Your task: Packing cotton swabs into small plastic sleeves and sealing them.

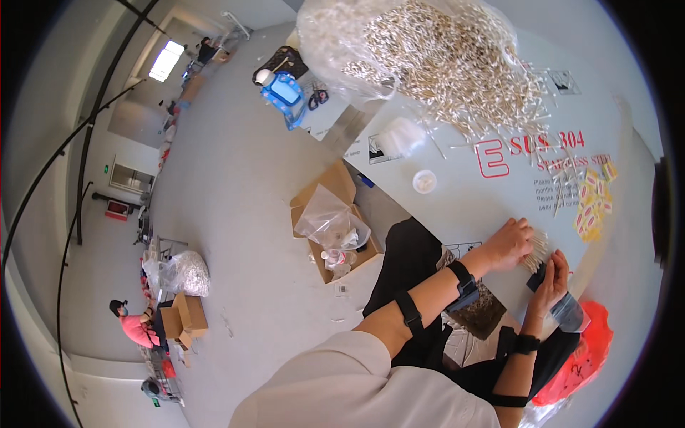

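A bundle of cotton swabs (536,250) lies at the fingers of my left hand (508,244), which is curled closed on it near the table's front edge. Just right of the bundle, my right hand (552,284) has its fingers bent around a small dark flat piece (537,277); its kind I cannot make out. A clear plastic pouch or box (569,312) shows beside that palm, partly hidden by the hand. Farther back, a large heap of loose cotton swabs (442,64) spills from a clear plastic bag (325,50) onto the grey table (457,207).
Yellow-and-red labels (592,203) lie at right. Left of the hands are a round clear container (424,181) and crumpled clear plastic (401,135). A cardboard box (321,196) stands on the floor; a red bag (589,349) hangs at right. Another person (138,328) works far left.
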